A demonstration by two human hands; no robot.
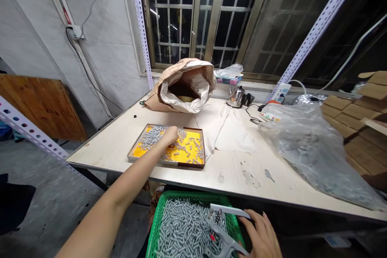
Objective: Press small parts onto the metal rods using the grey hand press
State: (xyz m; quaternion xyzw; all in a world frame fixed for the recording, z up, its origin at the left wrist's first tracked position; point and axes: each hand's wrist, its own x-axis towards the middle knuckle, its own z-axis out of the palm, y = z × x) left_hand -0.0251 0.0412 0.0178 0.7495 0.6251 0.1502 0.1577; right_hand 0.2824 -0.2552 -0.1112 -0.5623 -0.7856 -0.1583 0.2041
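My left hand [171, 134] is over a shallow tray [189, 165] with a yellow bottom, its fingers curled down among small silvery metal parts [151, 137]. What the fingertips pinch, if anything, is hidden. My right hand [261, 235] grips silver metal locking pliers [223, 237], with a spring and a red spot between the handles. The pliers are over a green plastic basket [155, 225], which is filled with small silvery cylindrical pieces [184, 225]. Loose parts lie scattered on the tray's right side, with a denser heap on its left.
Behind the tray, a large paper sack [157, 94] lies with its mouth toward me. A metal kettle [237, 97] stands near the window. To the right are a filled clear plastic bag [305, 149] and stacked cardboard boxes [365, 141]. The table's [236, 177] front edge is above the basket.
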